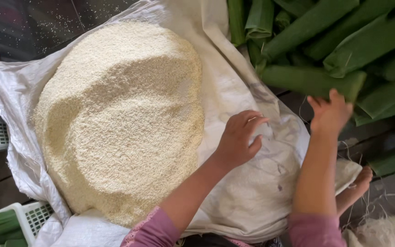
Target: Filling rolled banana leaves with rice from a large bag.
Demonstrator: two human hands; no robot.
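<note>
Cream rice [120,123] on a white woven sack [248,196]; green leaf rolls [312,80]; pink sleeves [154,231].

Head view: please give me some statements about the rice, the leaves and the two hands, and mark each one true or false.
1. The rice lies in a heap on a white woven sack. True.
2. The right hand touches a rolled green leaf. True.
3. The left hand is buried in the rice. False: it rests on the bare sack beside the heap.
4. The leaves are spread flat under the rice. False: they lie rolled in a pile at the upper right, apart from the heap.
5. A white plastic basket with green leaves in it stands at the lower left. True.
</note>
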